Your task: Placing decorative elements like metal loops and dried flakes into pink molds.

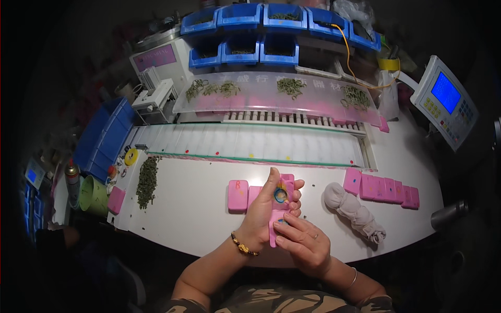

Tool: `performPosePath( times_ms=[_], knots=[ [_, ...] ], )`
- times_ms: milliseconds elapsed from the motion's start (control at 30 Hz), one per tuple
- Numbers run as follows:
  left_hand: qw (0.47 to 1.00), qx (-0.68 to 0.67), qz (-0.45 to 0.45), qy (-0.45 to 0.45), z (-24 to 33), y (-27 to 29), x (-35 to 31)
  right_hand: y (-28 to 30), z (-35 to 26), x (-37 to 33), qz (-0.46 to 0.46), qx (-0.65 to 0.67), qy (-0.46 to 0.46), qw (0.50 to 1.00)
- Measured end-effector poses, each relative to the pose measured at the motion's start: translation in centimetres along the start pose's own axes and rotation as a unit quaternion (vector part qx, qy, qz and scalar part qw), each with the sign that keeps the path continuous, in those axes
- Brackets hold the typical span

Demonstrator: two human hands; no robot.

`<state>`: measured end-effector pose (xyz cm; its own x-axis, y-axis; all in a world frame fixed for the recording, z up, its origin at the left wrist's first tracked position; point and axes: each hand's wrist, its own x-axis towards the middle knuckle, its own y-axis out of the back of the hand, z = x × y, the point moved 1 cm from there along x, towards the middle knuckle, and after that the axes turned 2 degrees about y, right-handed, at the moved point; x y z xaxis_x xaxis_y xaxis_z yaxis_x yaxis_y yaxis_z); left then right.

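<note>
My left hand (259, 216) is wrapped round a pink rubber mold (284, 184), its thumb pointing up along one side and its fingertips curling over the other. A blue ring-shaped outline shows on the mold's face; whether it is a mark or a separate piece I cannot tell. Below it a pink flap-like piece (272, 237) hangs at the palm's heel. My right hand (307, 244) has its fingers pressed on that lower piece, over a blue mark. Just left of my hands lie more pink molds (238, 195), partly hidden by my left hand.
Pink molds (383, 189) stand in a row at right, beside a twisted pale cloth (355, 213). A pile of small green pieces (147, 182) lies left. Behind are a white roller conveyor (250, 143), a clear shelf (255, 94), blue bins (239, 16) and a control panel (446, 96).
</note>
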<state>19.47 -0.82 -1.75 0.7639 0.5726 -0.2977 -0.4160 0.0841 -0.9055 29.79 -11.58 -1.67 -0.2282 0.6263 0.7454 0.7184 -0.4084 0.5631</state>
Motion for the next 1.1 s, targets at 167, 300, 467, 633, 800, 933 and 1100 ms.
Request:
performPosePath(
  times_ms=[167,300,467,633,800,933,1100],
  knots=[
    [0.992,0.125,0.026,0.013,0.2,0.4,0.4,1.0,0.1,-1.0,-0.092,-0.008,0.02,0.995],
    [0.963,0.259,0.069,-0.031,0.4,1.0,0.7,4.1,2.6,-2.0,-0.089,-0.089,0.047,0.991],
    [0.955,0.282,0.054,-0.071,0.4,1.0,0.3,8.2,5.3,-1.7,-0.179,-0.28,-0.189,0.924],
    [0.949,0.304,0.041,-0.069,-0.2,0.8,0.2,9.1,5.5,-1.1,-0.228,-0.263,-0.166,0.923],
    [0.943,0.321,0.076,-0.03,-0.5,1.8,0.1,9.5,1.9,4.0,0.011,-0.292,-0.049,0.955],
    [0.928,0.347,0.093,-0.102,-0.3,0.5,0.0,6.0,0.5,3.6,-0.119,-0.278,0.049,0.952],
    [0.864,0.467,0.025,-0.185,-1.3,1.7,-0.8,5.7,0.8,2.4,-0.246,-0.216,0.028,0.944]
  ],
)
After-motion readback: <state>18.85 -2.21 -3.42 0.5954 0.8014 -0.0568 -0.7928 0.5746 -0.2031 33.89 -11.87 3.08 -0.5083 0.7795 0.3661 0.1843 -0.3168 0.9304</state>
